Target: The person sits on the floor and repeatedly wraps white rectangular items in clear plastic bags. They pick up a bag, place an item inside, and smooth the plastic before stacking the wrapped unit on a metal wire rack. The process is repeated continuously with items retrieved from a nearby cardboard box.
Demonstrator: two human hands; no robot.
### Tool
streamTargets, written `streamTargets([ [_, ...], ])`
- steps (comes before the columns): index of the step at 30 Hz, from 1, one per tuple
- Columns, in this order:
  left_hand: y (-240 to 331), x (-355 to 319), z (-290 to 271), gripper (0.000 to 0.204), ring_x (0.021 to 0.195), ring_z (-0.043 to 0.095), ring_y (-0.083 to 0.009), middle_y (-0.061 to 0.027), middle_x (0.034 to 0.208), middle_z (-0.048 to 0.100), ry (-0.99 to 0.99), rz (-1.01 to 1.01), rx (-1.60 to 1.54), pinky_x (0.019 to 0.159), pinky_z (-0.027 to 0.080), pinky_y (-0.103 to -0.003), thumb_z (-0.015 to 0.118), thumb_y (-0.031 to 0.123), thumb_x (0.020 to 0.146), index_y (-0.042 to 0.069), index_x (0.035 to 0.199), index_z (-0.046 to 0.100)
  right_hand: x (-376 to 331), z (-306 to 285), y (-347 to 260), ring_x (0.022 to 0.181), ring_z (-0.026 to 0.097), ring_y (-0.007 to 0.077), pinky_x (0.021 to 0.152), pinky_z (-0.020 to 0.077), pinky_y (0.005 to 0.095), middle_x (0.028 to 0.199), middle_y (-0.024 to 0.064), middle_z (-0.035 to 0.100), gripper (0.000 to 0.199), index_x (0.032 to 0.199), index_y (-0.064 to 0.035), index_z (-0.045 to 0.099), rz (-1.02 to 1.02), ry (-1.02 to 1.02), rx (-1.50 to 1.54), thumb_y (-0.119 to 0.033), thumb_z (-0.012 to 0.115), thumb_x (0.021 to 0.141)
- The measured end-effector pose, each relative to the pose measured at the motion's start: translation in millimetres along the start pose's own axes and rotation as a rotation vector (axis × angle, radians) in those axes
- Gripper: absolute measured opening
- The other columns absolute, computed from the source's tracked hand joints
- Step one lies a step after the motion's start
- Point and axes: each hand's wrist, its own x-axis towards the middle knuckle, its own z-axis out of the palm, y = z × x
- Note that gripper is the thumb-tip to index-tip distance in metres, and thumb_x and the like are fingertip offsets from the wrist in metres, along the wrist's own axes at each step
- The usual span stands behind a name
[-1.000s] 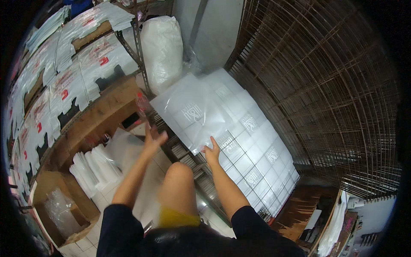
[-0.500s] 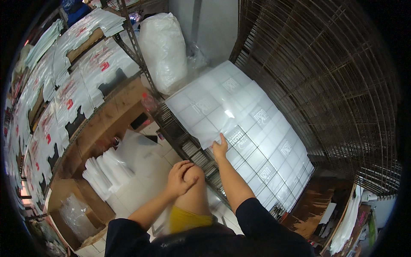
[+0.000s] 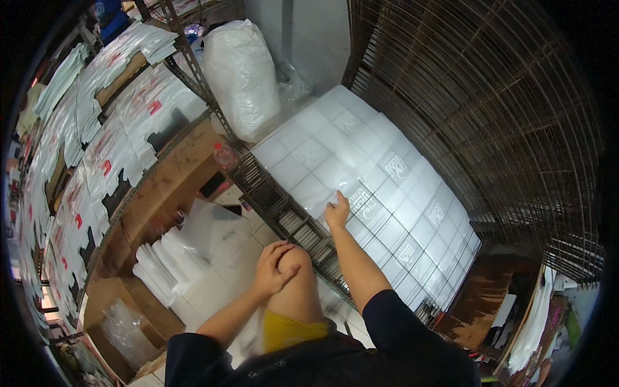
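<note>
Translucent printed plastic bags point(image 3: 387, 213) lie in overlapping rows across a wire rack point(image 3: 293, 222) to my right. My right hand point(image 3: 337, 211) is at their near left part, one digit stretched out over the plastic and the others bent. A thin bag corner lies beside it, and I see no bag clearly gripped. My left hand point(image 3: 274, 267) rests on my bent knee point(image 3: 298, 264), fingers spread over it and holding nothing.
Stacked wire racks point(image 3: 471, 97) rise at the right. White bags with red print point(image 3: 122, 148) cover a shelf at the left. A bundle of clear bags point(image 3: 171, 258) and a cardboard box point(image 3: 126, 322) sit on the floor. Behind stands a large white sack point(image 3: 242, 80).
The lifted bag corner by my right hand has dropped flatter onto the rack. That hand has shifted slightly up and right. My left hand stays on the knee; the view has turned a little.
</note>
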Motion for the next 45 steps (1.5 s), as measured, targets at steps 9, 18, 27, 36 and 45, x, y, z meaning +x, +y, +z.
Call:
streamTargets([
  [9, -5, 2, 3, 0.046, 0.110, 0.048, -0.0322, -0.0142, 0.118, 0.052, 0.034, 0.045, 0.003, 0.094, 0.038, -0.040, 0.068, 0.031, 0.071, 0.007, 0.110, 0.060, 5, -6, -2, 0.097, 0.053, 0.0321, 0.083, 0.0448, 0.0376, 0.105, 0.0152, 0.053, 0.045, 0.116, -0.0011, 0.056, 0.083, -0.004, -0.097, -0.004, 0.062, 0.071],
  [18, -4, -1, 1, 0.047, 0.110, 0.048, -0.0332, -0.0152, 0.118, 0.051, 0.029, 0.025, -0.013, 0.094, 0.038, -0.040, 0.067, 0.030, 0.072, 0.006, 0.110, 0.059, -10, -24, -32, 0.086, 0.058, 0.0258, 0.080, 0.0461, 0.0364, 0.108, 0.0141, 0.051, 0.041, 0.114, -0.0042, 0.058, 0.133, 0.009, -0.145, -0.011, 0.065, 0.074],
  [27, -13, -2, 11, 0.042, 0.109, 0.049, -0.0314, -0.0149, 0.117, 0.052, 0.046, 0.124, -0.080, 0.095, 0.037, -0.038, 0.066, 0.022, 0.074, 0.003, 0.111, 0.056, -42, -170, 37, 0.063, 0.059, 0.0168, 0.063, 0.0482, 0.0288, 0.097, 0.0115, 0.059, 0.038, 0.112, -0.0064, 0.059, 0.068, 0.223, 0.050, -0.011, 0.068, 0.075],
  [36, -21, -14, 21, 0.045, 0.111, 0.046, -0.0277, -0.0160, 0.117, 0.051, 0.016, 0.139, -0.063, 0.098, 0.034, -0.038, 0.060, 0.027, 0.083, -0.002, 0.116, 0.050, -135, -535, 70, 0.071, 0.057, 0.0197, 0.064, 0.0463, 0.0310, 0.085, 0.0100, 0.059, 0.028, 0.104, -0.0038, 0.060, -0.183, 1.205, -0.269, -0.010, 0.063, 0.077],
  [45, 3, -16, 37, 0.044, 0.110, 0.047, -0.0256, -0.0142, 0.116, 0.050, -0.025, 0.119, -0.053, 0.096, 0.035, -0.036, 0.059, 0.028, 0.086, -0.002, 0.117, 0.049, -237, -778, 58, 0.113, 0.044, 0.0279, 0.092, 0.0361, 0.0416, 0.124, 0.0080, 0.051, 0.044, 0.117, -0.0138, 0.055, 0.229, 1.402, -1.356, -0.016, 0.063, 0.073],
])
